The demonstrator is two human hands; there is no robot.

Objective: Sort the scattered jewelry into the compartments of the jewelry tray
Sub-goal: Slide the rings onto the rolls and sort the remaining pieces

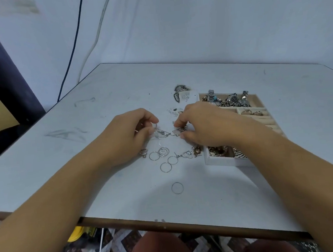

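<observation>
Item: tangled silver earrings (167, 133), on the surface (107, 87) just left of the jewelry tray (219, 160). Fingers of left hand (130, 135) and right hand (206, 124) each pinch one end, apparently to separate them. Loose hoops (165, 160) lie nearer, unsorted.

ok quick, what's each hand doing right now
left hand: pinching a silver earring
right hand: pinching a small dark earring
</observation>
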